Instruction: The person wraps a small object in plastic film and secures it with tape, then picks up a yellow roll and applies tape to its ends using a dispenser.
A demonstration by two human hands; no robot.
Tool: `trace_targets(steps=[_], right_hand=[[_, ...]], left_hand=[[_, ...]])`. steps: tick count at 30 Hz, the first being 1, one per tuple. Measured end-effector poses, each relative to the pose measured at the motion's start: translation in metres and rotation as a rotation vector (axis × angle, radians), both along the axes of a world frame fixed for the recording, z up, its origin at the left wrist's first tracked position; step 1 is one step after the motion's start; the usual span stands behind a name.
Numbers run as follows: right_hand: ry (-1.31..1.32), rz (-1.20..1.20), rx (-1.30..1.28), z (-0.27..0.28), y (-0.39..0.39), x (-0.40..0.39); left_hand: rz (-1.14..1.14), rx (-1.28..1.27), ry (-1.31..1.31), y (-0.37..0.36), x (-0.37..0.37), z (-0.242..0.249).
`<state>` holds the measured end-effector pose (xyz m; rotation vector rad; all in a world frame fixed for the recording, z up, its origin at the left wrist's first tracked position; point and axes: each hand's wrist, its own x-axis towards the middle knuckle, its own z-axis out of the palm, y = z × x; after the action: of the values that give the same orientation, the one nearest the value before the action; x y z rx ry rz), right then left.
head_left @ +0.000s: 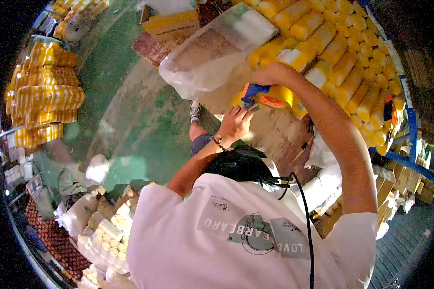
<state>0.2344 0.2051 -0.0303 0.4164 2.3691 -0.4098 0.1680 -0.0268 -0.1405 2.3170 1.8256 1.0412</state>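
Shirt (253, 209) reads "LOVE"; right hand (273, 73) grips tape dispenser (272, 100).

Head view faces forward and down, close above both hands (235, 124) (271, 75)

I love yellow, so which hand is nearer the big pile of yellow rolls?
Right. The right hand, on the tape dispenser, is beside the pile of yellow rolls; the left hand is farther left, near the dispenser's tip.
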Motion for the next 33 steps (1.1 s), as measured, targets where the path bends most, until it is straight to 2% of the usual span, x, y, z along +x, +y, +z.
trace_targets(steps=[2, 3, 4, 5, 6, 7, 8, 11, 12, 13, 15, 16, 17, 19, 20, 21, 22, 23, 24, 25, 27, 29, 30, 32, 33], right_hand=[[-0.031, -0.314, 0.154, -0.015, 0.002, -0.015], [-0.028, -0.306, 0.161, 0.010, -0.006, -0.035], [-0.176, -0.359, 0.083, 0.054, -0.020, -0.059], [-0.324, -0.412, 0.005, 0.080, -0.029, -0.071], [-0.323, -0.405, 0.012, 0.062, -0.021, -0.074], [-0.263, -0.296, 0.073, 0.027, -0.007, -0.078], [-0.203, -0.188, 0.129, 0.007, -0.001, -0.080], [-0.312, -0.226, 0.206, 0.041, -0.018, -0.095], [-0.313, -0.222, 0.204, 0.040, -0.016, -0.096], [-0.306, -0.194, 0.161, 0.038, -0.010, -0.098], [-0.296, -0.163, 0.114, 0.029, -0.003, -0.100], [-0.288, -0.149, 0.174, 0.020, -0.003, -0.099], [-0.279, -0.137, 0.237, 0.012, 0.000, -0.097], [-0.218, -0.224, 0.226, 0.059, -0.019, -0.084], [-0.156, -0.310, 0.215, 0.076, -0.026, -0.079], [-0.155, -0.311, 0.214, 0.058, -0.016, -0.076], [-0.183, -0.278, 0.118, 0.024, 0.001, -0.075], [-0.212, -0.245, 0.022, 0.005, 0.011, -0.075], [-0.212, -0.246, 0.021, 0.013, 0.007, -0.073], [-0.192, -0.237, 0.019, 0.029, -0.002, -0.069], [-0.173, -0.219, 0.015, 0.031, -0.007, -0.066], [-0.325, -0.547, -0.238, 0.012, 0.001, -0.056], [-0.327, -0.547, -0.239, 0.011, 0.005, -0.056], [-0.283, -0.493, -0.004, 0.009, 0.012, -0.053], [-0.284, -0.493, -0.004, 0.014, 0.012, -0.047]], left_hand=[[0.049, 0.030, 0.035, 0.003, 0.004, 0.016], [0.092, 0.052, 0.070, 0.004, 0.004, 0.022], [0.081, -0.036, 0.283, -0.001, 0.005, 0.016], [0.087, -0.035, 0.282, -0.002, 0.005, 0.011], [0.028, 0.088, 0.396, 0.003, 0.001, 0.005], [-0.033, 0.208, 0.511, 0.006, 0.000, -0.002], [-0.061, 0.156, 0.645, 0.006, 0.002, -0.011], [-0.181, 0.279, 0.649, 0.013, -0.007, -0.013], [0.008, 0.480, 0.843, 0.013, -0.016, 0.045], [0.011, 0.472, 0.842, 0.012, -0.014, 0.041], [-0.105, 0.157, 0.729, 0.015, -0.007, 0.032], [-0.053, 0.248, 0.719, 0.016, -0.011, 0.050], [-0.054, 0.246, 0.719, 0.016, -0.008, 0.046], [0.000, 0.028, 0.641, 0.014, 0.004, 0.021], [-0.002, 0.028, 0.642, 0.013, 0.006, -0.014], [0.064, 0.049, 0.867, 0.014, 0.007, -0.062], [0.133, 0.073, 1.093, 0.016, 0.005, -0.087], [0.132, 0.075, 1.093, 0.012, -0.002, -0.063], [0.068, -0.004, 0.878, 0.003, -0.012, -0.016], [0.008, -0.082, 0.660, -0.002, -0.017, 0.010], [0.040, -0.104, 0.648, -0.002, -0.011, 0.000], [0.026, -0.016, 0.856, 0.001, -0.009, -0.014], [0.014, -0.042, 0.727, 0.006, -0.007, 0.002], [0.014, 0.023, 0.758, 0.012, -0.011, 0.004], [0.016, 0.091, 0.793, 0.017, -0.015, 0.003]])
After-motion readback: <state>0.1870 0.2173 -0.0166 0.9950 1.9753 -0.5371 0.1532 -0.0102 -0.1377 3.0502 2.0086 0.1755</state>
